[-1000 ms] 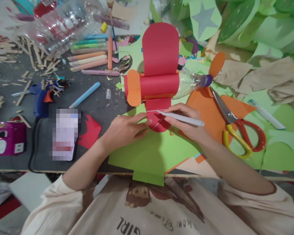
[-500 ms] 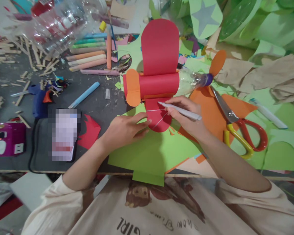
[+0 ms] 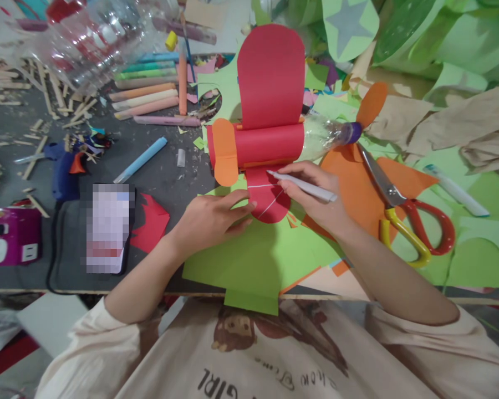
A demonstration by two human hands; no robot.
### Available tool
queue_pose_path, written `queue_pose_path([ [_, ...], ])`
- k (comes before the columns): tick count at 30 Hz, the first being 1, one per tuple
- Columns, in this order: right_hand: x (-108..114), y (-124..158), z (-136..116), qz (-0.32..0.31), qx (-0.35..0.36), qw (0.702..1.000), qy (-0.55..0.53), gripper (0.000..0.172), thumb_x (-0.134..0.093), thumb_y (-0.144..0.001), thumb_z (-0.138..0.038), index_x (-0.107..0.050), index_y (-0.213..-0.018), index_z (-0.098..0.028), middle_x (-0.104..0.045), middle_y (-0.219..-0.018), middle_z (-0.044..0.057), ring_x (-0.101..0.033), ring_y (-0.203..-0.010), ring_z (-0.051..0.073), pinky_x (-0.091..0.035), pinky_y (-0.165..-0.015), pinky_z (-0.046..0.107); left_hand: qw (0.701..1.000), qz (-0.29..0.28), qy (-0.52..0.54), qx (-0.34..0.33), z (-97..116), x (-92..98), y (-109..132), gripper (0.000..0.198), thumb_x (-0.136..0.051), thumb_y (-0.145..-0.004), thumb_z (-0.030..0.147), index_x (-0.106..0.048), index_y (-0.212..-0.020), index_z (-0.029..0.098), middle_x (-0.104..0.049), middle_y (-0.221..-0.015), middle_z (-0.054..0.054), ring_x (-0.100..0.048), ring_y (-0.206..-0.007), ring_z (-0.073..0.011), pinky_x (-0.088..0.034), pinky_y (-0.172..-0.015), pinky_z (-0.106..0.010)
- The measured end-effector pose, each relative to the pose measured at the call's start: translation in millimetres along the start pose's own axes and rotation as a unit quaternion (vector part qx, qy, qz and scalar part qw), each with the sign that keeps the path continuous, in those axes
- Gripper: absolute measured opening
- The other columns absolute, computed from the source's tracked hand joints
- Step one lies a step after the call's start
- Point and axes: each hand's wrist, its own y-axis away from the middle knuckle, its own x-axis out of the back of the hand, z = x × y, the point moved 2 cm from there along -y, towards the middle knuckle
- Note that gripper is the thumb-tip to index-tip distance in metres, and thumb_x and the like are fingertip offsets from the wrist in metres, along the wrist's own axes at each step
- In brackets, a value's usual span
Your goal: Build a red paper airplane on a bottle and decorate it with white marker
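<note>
A dark surface (image 3: 166, 183) is carrying a crowded spread of craft things, with a red model (image 3: 270, 145) lying near its middle: a clear bottle wrapped in red paper, with red wings, an orange strip around the left end and an orange propeller at the purple cap. The right hand (image 3: 322, 208) is gripping a white pen (image 3: 311, 187) in a narrow pinch, its tip hovering at or touching the model's near wing, which is bearing two pale lines; contact is hard to tell. The left hand (image 3: 214, 221) is spreading its fingers loosely, fingertips resting at that wing's left edge.

Green paper (image 3: 245, 266) is lying under the model's near wing and jutting past the surface's front edge. Right of the model, scissors (image 3: 392, 198) with red and yellow handles are lying over orange paper (image 3: 349, 172), with crumpled brown paper (image 3: 461, 124) beyond. Left of the model, markers (image 3: 147, 91), a blue glue gun (image 3: 64, 172), a phone (image 3: 110, 227) with a blurred screen and a purple box (image 3: 14, 238) are sitting. Farther left and behind, wooden sticks (image 3: 2, 83) are scattering near clear bottles (image 3: 103, 39). Below and left of the model, past the front edge, a pale panel (image 3: 52, 327) and a red bar (image 3: 12, 354) are showing above a greyish floor (image 3: 8, 382).
</note>
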Motion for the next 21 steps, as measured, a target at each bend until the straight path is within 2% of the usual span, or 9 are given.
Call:
queue_pose_path([
  [21, -2.4, 0.2, -5.6, -0.019, -0.033, 0.999, 0.023, 0.008, -0.070, -0.080, -0.027, -0.074, -0.084, -0.021, -0.074, -0.075, 0.002, -0.064, -0.063, 0.014, -0.048, -0.056, 0.025, 1.000, -0.002, -0.001, 0.000, -0.6, -0.9, 0.6, 0.027, -0.045, -0.101, 0.033, -0.069, -0.101, 0.023, -0.073, -0.112, -0.001, -0.068, -0.062, -0.0120, -0.045, -0.053, -0.027],
])
